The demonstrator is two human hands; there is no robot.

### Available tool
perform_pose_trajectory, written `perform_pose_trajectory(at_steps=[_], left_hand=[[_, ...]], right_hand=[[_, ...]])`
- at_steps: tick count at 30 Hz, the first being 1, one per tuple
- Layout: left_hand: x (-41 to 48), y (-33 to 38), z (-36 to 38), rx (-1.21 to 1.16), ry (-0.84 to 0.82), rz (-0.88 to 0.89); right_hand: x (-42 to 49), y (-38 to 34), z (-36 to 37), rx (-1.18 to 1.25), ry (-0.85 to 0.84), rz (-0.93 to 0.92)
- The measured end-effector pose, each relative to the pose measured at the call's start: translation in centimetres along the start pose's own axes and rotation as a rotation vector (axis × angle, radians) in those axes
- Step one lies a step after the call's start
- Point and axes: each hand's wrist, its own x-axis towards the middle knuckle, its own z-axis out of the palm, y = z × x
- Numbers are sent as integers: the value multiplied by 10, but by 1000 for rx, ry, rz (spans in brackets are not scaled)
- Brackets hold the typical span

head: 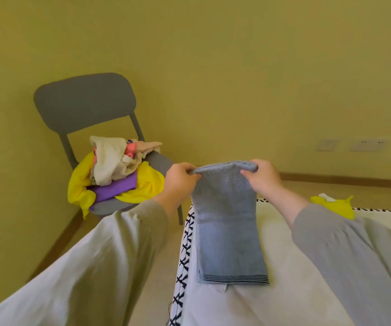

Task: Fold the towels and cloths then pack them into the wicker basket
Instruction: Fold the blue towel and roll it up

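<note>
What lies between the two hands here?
In the head view, only the top edge of the blue towel: the left hand and right hand pinch its corners, and it hangs down onto the bed.

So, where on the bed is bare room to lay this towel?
The bed is bare between the blue towel and the right sleeve, and below the towel's hem. The far edge holds a yellow cloth; the chair seat is crowded with piled cloths.

A grey-blue towel, folded double, hangs from the fingers that pinch its top corners, its striped hem resting on the bed below them. Left of the fingers sits a heap of cloths, yellow, purple and cream. To their right lies a yellow cloth.
</note>
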Motion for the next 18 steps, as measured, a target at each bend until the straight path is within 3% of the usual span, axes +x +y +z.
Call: perform_pose_trajectory(at_steps=[5, 10, 15, 18], left_hand=[[25, -37, 35, 95, 34, 42], [43, -61, 60, 208, 96, 168], [53, -78, 71, 453, 139, 593], [46, -98, 74, 603, 82, 890]], right_hand=[[28, 39, 30, -144, 101, -48], [43, 79, 47, -323, 224, -269], [42, 109, 51, -467, 309, -579], [30, 130, 52, -566, 271, -715]])
